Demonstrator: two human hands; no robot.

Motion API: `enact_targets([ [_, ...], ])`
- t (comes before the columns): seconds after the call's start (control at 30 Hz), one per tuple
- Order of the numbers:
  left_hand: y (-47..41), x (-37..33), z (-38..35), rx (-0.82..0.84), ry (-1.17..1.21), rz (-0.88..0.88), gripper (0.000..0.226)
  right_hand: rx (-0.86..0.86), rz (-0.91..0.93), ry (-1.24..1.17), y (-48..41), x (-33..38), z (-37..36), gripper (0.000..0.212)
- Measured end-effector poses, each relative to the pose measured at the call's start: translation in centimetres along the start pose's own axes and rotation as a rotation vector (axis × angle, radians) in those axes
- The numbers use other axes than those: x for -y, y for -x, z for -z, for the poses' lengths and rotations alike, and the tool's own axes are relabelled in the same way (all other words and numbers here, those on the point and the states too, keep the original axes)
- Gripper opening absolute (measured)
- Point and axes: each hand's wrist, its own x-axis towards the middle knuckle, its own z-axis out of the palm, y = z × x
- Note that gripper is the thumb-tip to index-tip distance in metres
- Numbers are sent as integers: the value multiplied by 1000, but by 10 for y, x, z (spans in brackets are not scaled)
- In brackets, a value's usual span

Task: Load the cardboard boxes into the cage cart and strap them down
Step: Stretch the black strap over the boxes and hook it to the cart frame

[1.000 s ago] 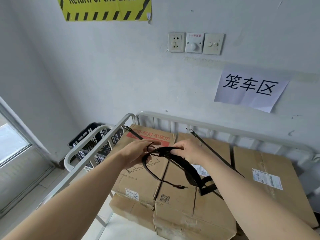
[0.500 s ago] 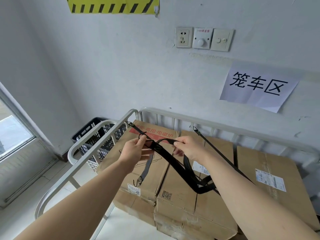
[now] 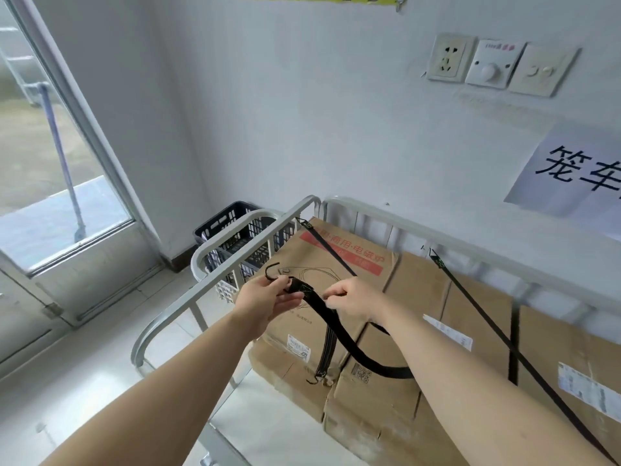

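Observation:
Brown cardboard boxes [image 3: 396, 331] are stacked inside the grey metal cage cart [image 3: 215, 284]. My left hand [image 3: 265, 302] holds the hooked end of a black strap [image 3: 339, 334] above the left box, its metal hook poking up past my fingers. My right hand [image 3: 356, 299] pinches the same strap a little further along. From there the strap sags down over the boxes towards my right forearm. Two other black straps [image 3: 470, 311] run taut from the cart's far rail across the box tops.
A dark plastic crate [image 3: 232, 233] stands in the corner behind the cart. A glass door [image 3: 50, 169] is at the left. The wall ahead carries sockets [image 3: 490, 65] and a paper sign [image 3: 578, 173]. Pale tiled floor lies left of the cart.
My view has swung left and closer. My left hand slid to the strap's hooked end and raised it, so the hook that hung below now sticks up.

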Motion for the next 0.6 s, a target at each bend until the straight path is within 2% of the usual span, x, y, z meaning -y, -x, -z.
enact_targets([
  [0.17,-9,1,38,-16,130,47,16,133,46,66,-30,10,-34,45],
  [0.3,-29,7,67,-86,183,72,20,157,8,119,-62,13,-55,13],
  [0.33,-35,9,74,-125,200,75,22,151,-13,129,-68,15,-57,11],
  [0.6,-103,25,110,-332,337,221,22,217,-116,223,-135,24,-68,34],
])
